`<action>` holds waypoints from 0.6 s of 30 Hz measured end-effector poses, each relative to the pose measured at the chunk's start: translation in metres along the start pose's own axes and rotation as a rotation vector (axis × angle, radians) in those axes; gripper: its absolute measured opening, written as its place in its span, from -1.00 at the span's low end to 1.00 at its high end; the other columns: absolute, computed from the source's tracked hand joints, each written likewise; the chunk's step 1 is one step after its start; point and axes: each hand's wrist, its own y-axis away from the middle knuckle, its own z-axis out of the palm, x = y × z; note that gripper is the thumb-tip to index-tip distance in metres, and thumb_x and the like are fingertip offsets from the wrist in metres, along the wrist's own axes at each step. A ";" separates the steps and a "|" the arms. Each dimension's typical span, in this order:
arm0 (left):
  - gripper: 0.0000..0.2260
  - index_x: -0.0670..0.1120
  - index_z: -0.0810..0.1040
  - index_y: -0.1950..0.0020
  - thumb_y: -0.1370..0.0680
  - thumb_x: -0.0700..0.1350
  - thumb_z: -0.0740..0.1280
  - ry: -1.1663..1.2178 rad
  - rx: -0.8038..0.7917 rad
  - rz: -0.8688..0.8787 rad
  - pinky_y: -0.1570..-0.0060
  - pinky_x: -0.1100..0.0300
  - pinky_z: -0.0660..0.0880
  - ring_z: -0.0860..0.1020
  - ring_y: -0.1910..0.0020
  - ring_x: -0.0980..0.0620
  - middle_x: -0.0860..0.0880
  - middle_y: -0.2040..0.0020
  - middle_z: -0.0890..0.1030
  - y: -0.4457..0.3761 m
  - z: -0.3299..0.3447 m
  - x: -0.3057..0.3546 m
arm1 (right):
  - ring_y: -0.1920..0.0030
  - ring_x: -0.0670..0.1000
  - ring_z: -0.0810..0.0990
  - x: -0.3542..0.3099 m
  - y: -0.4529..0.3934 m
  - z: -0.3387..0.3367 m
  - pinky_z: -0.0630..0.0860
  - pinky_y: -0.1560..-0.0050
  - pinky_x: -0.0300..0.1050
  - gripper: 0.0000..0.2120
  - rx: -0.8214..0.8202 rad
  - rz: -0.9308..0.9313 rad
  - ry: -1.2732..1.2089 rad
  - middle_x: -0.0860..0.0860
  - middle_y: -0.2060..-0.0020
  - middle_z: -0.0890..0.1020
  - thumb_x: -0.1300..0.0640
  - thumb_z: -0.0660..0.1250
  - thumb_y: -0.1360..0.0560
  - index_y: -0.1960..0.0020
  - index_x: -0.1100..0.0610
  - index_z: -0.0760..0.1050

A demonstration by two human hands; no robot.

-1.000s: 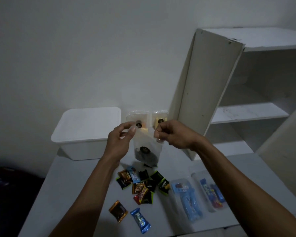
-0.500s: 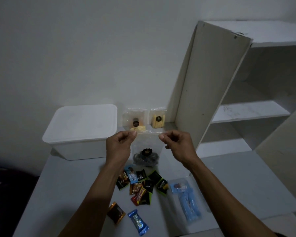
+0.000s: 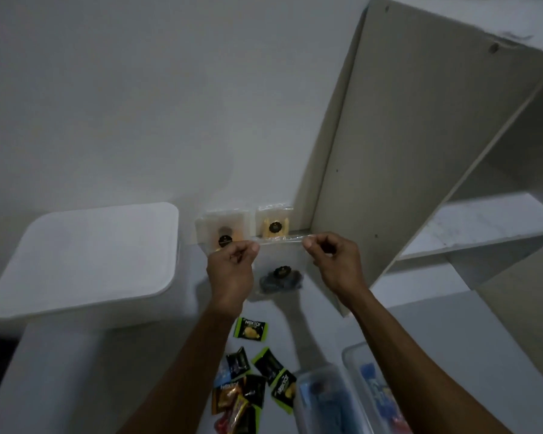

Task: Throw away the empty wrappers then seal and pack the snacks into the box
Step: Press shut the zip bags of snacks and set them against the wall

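1. Dim light covers a pale desk (image 3: 60,364) set against a plain wall, with an open white shelf unit (image 3: 420,151) standing at the far right and a lidded white box (image 3: 85,261) at the far left.
2. Both hands hold a clear snack bag (image 3: 279,264) in the air above the middle of the desk, between the box and the shelf unit. The left hand (image 3: 231,270) pinches the left end of its top strip; the right hand (image 3: 333,264) pinches the right end. Each grip is closed tight, thumb against forefinger, on that strip.
3. The bag hangs mouth up with a dark snack and a round black label sunk at the bottom. Its top edge runs left to right, rising slightly to the right, and that stretched edge seems to be its long axis, though the clear film is hard to trace in this light.
4. Risks, as I judge them:
   - If the two layers of the strip are not lined up, the seal may close only partly and the snack could go stale or spill in the box.
   - Pulling the ends too hard could tear the thin film.
   - A slipped pinch would drop the bag onto the loose wrapped candies (image 3: 251,389) lying nearer on the desk.
   - The box is lidded, so packing calls for a free hand first.
5. Two more clear bags (image 3: 248,227) lean against the far wall.
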 end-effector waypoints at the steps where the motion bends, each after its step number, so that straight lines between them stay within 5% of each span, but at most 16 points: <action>1: -0.90 0.09 0.67 0.15 -0.48 -0.13 0.47 0.002 0.008 0.006 0.04 0.20 0.56 0.65 0.10 0.09 0.06 0.14 0.70 -0.011 0.008 -0.003 | 0.21 -0.17 0.61 0.005 -0.012 0.002 0.58 0.16 -0.17 -0.94 0.004 0.004 -0.004 -0.09 0.24 0.70 0.11 0.44 -0.51 0.11 0.07 0.68; 10: -0.90 -0.21 0.68 0.02 -0.52 -0.20 0.43 -0.146 0.065 0.080 0.29 0.50 0.44 0.57 0.29 0.25 0.06 0.24 0.63 -0.094 0.066 -0.030 | 0.22 -0.20 0.63 0.058 -0.108 0.024 0.51 0.19 -0.35 -0.92 0.086 0.051 0.025 -0.12 0.25 0.70 0.12 0.45 -0.48 0.18 0.07 0.66; 18: -0.86 0.00 0.62 0.23 -0.50 -0.20 0.44 -0.111 0.120 -0.050 0.31 0.53 0.41 0.56 0.33 0.31 0.13 0.30 0.62 -0.142 0.094 -0.051 | 0.26 -0.22 0.59 0.095 -0.159 0.046 0.50 0.21 -0.39 -0.92 0.097 0.122 -0.007 -0.11 0.26 0.68 0.16 0.45 -0.48 0.17 0.03 0.63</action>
